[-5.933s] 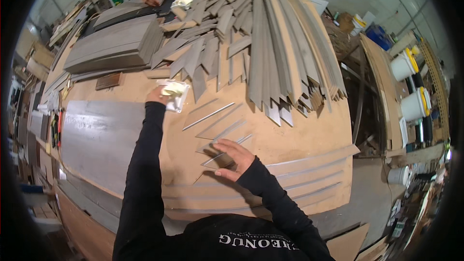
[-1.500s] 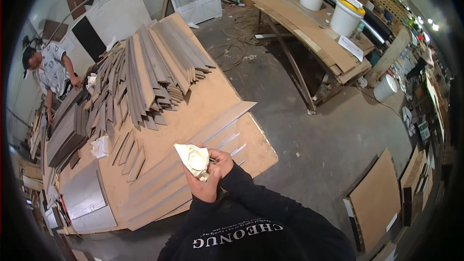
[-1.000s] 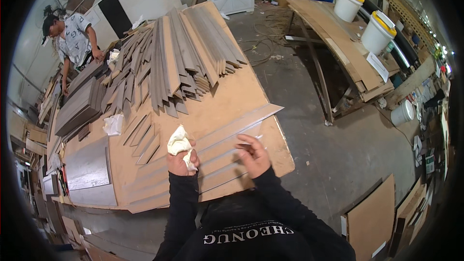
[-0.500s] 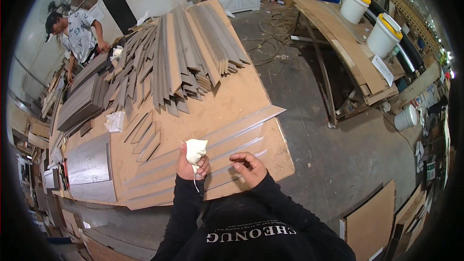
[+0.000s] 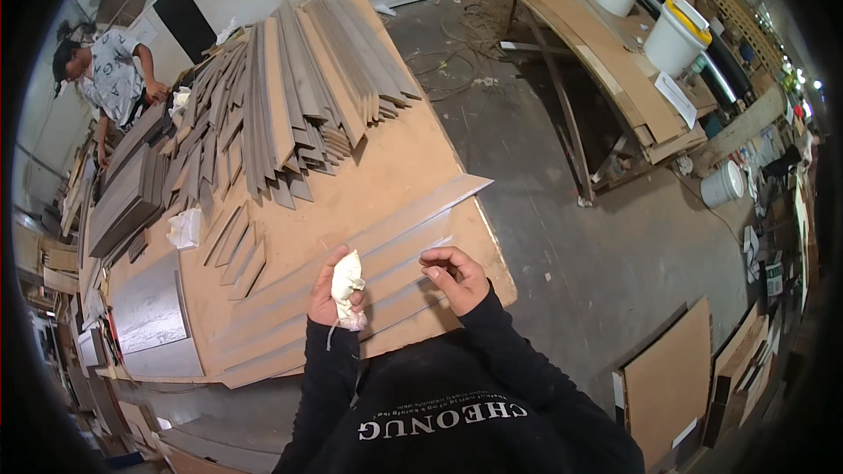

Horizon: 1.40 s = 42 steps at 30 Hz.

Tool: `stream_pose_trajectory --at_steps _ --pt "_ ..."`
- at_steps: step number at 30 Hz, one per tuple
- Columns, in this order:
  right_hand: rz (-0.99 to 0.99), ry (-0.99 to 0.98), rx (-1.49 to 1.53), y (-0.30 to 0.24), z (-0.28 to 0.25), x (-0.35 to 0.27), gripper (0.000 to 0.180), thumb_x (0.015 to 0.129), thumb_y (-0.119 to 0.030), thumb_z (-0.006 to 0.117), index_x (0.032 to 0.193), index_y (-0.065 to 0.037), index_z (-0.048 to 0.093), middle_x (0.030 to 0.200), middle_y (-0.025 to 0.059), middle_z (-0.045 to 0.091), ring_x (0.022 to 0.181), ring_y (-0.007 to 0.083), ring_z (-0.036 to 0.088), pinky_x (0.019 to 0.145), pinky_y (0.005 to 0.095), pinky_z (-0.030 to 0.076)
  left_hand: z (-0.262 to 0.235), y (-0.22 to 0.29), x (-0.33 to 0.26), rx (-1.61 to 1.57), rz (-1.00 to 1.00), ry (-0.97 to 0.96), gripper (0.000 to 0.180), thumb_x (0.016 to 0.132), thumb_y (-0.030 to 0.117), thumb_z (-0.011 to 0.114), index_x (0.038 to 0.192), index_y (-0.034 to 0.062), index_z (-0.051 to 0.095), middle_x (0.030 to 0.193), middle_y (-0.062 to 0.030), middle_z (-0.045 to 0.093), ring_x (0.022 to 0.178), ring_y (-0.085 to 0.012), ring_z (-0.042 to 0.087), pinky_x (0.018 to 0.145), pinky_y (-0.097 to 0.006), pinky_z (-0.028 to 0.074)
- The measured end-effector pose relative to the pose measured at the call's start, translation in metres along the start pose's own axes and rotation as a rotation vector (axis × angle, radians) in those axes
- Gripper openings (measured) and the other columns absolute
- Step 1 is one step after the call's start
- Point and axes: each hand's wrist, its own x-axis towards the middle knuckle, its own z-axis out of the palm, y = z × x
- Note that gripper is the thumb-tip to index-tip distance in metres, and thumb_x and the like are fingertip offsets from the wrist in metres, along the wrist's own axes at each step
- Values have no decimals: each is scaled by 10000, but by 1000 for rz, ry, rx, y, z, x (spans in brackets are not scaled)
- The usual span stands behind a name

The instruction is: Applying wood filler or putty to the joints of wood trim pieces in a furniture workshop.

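Note:
My left hand (image 5: 329, 297) is closed around a crumpled white rag (image 5: 347, 283), held just above the near edge of a brown worktable (image 5: 399, 167). My right hand (image 5: 454, 276) hovers beside it with its fingers curled and nothing in it. Under both hands lie long grey strips (image 5: 386, 237) laid side by side on the tabletop.
A big fan of grey strips (image 5: 290, 105) covers the far half of the table, with a second white rag (image 5: 184, 228) to the left and a grey panel (image 5: 149, 312). Another person (image 5: 110, 79) works at the far left. White buckets (image 5: 672, 35) stand on a bench at the right.
The view has swung round from the table's middle to its near right corner. My left hand kept hold of the rag and lifted it a little; my right hand came off the strips.

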Motion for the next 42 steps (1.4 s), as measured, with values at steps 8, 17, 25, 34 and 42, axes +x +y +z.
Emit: stream_pose_trajectory --at_steps 8,17,25,34,42 --pt "-7 -88 15 3 14 -1 225 879 -41 542 1101 -4 527 1027 66 578 953 115 555 860 254 444 17 -20 -13 51 -101 -62 547 860 266 519 1319 32 335 804 -98 498 531 -129 436 447 -243 385" --pt "1 -15 3 -4 0 1 224 880 -32 529 1101 1 527 1019 67 581 944 126 559 849 255 451 35 -31 -35 -444 -452 348 526 803 85 449 1318 73 343 1116 -208 515 677 -236 504 500 -316 445" --pt "-60 -21 22 -9 -1 0 213 878 -54 543 1085 -4 542 1001 53 587 936 115 553 839 249 439 54 -27 -32 -371 -261 69 464 837 86 546 1268 68 376 930 -169 506 538 -140 440 412 -253 397" --pt "-130 -71 -12 -36 4 -7 225 862 -56 545 1081 -6 563 1011 72 575 935 144 556 834 268 437 71 -23 -29 86 -288 140 334 849 145 599 1131 57 443 804 -153 582 433 -96 450 389 -201 389" --pt "-338 -186 -230 -64 14 -13 258 800 -55 564 1046 -13 631 1028 119 561 969 215 558 852 307 426 72 -26 -30 264 -237 135 329 857 222 608 1105 62 462 740 -116 603 432 -77 466 392 -181 391"
